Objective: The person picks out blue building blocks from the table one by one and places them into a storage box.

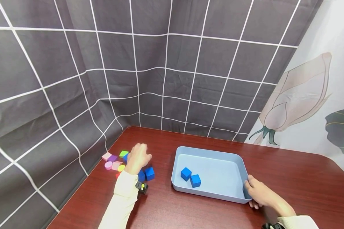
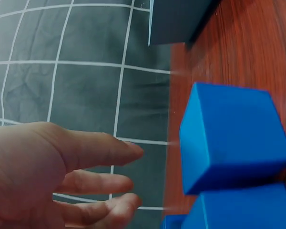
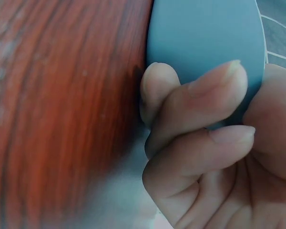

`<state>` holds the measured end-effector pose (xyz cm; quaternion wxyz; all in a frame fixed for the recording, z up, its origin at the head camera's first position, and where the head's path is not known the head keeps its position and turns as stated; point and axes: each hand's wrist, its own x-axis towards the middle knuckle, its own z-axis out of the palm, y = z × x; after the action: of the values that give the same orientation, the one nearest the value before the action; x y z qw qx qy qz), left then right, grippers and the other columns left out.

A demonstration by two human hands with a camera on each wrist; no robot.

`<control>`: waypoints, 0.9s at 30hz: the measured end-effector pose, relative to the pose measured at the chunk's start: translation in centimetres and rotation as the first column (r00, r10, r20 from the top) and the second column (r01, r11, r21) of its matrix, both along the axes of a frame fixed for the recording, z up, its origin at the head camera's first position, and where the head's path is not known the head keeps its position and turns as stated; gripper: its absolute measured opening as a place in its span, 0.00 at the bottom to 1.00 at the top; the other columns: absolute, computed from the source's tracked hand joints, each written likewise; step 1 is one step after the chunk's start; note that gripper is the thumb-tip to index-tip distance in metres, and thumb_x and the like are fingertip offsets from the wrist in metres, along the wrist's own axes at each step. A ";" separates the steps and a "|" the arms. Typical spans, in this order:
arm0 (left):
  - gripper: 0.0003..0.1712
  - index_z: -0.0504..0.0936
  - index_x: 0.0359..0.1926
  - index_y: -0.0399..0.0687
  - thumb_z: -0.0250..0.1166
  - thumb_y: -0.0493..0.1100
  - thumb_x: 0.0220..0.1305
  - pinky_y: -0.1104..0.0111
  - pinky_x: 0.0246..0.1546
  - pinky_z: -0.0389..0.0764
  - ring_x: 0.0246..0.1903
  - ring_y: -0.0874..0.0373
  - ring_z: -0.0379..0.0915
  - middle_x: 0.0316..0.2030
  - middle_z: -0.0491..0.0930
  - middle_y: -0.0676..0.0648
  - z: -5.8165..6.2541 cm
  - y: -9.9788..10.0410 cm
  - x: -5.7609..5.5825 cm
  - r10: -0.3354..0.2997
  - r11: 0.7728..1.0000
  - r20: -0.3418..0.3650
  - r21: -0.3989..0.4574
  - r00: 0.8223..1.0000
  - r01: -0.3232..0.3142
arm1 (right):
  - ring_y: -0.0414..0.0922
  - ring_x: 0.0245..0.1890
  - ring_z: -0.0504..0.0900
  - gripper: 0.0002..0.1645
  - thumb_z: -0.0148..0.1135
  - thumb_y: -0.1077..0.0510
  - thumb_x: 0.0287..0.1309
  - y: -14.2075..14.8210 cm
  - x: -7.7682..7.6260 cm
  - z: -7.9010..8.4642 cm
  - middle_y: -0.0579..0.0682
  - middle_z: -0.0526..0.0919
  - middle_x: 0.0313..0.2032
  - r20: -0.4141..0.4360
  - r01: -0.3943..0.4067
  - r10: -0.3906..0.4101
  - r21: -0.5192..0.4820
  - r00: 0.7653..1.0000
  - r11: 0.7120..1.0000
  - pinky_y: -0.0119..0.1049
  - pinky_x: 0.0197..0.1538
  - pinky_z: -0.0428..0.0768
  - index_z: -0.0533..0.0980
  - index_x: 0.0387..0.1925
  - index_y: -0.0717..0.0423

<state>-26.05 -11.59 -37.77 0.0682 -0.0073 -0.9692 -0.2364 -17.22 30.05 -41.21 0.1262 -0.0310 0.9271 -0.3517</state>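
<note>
My left hand (image 1: 137, 159) hovers over a group of small coloured blocks at the table's left, fingers loosely bent with nothing between them. In the left wrist view a blue cube (image 2: 240, 131) sits just beyond its fingertips, beside another blue cube (image 2: 245, 210). From the head, two blue cubes (image 1: 149, 173) show right of that wrist; another is partly hidden by the hand. My right hand (image 1: 261, 192) grips the right end of a light blue tray (image 1: 220, 168), its curled fingers against the outer wall. Inside the tray's left part lie two blue cubes (image 1: 185, 174).
Left of my left hand lie a green block (image 1: 124, 154), a purple block (image 1: 112, 158), pink pieces (image 1: 117, 165) and a yellow round piece (image 1: 121, 168). A red piece (image 1: 118, 175) is mostly covered by the sleeve. Dark gridded cloth (image 1: 149, 82) hangs behind the wooden table (image 1: 166, 210).
</note>
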 end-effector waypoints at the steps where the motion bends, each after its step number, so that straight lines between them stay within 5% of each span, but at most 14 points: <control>1: 0.14 0.79 0.35 0.40 0.67 0.44 0.49 0.56 0.27 0.76 0.31 0.50 0.71 0.30 0.74 0.43 -0.1 -0.2 0.0 0.007 1.000 -0.009 0.000 1.000 -0.007 | 0.43 0.05 0.70 0.10 0.34 0.59 0.68 0.0 0.0 0.0 0.52 0.72 0.09 0.002 0.001 -0.001 -0.001 1.000 1.000 0.36 0.12 0.69 0.58 0.32 0.61; 9: 0.13 0.78 0.30 0.38 0.68 0.42 0.45 0.60 0.22 0.72 0.27 0.50 0.70 0.26 0.75 0.43 -0.7 -1.9 -0.2 0.038 0.999 -0.034 0.003 0.999 -0.038 | 0.42 0.05 0.70 0.10 0.35 0.59 0.68 0.0 0.1 -0.1 0.52 0.72 0.09 -0.012 0.008 -0.008 -0.005 1.000 1.000 0.36 0.11 0.69 0.58 0.31 0.60; 27: 0.13 0.78 0.29 0.38 0.69 0.41 0.44 0.56 0.25 0.71 0.33 0.45 0.66 0.27 0.72 0.41 -1.1 -2.2 -0.2 0.064 0.998 0.138 -0.002 0.988 -0.065 | 0.43 0.05 0.70 0.10 0.36 0.59 0.68 -0.1 0.0 -0.2 0.52 0.71 0.09 -0.019 0.030 -0.030 0.011 0.999 0.999 0.37 0.11 0.69 0.58 0.32 0.61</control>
<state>-26.26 -13.77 -38.82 0.0087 0.0405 -0.9710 -0.2354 -17.19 29.96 -41.40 0.1122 -0.0195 0.9306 -0.3480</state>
